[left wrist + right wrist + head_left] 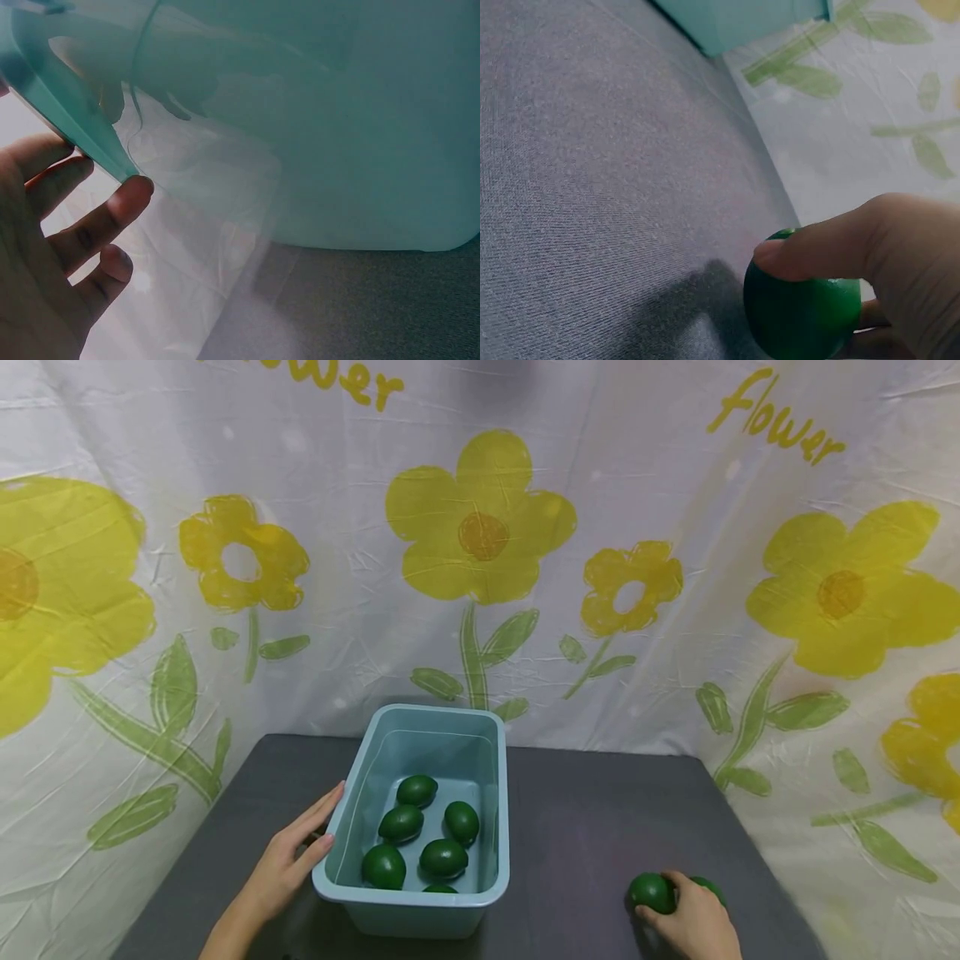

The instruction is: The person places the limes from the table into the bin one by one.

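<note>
A light blue-green plastic bin stands on the dark table, with several green limes on its floor. My left hand touches the bin's left rim with spread, relaxed fingers; in the left wrist view, fingertips meet the rim from outside. At the table's right side, my right hand pinches one lime between thumb and fingers. The right wrist view shows the thumb laid across this lime. Another lime lies just behind the right hand, partly covered by it.
The dark cloth-covered table stretches between the bin and my right hand. A white curtain with yellow flowers hangs along the table's back and sides, close behind the bin's far end.
</note>
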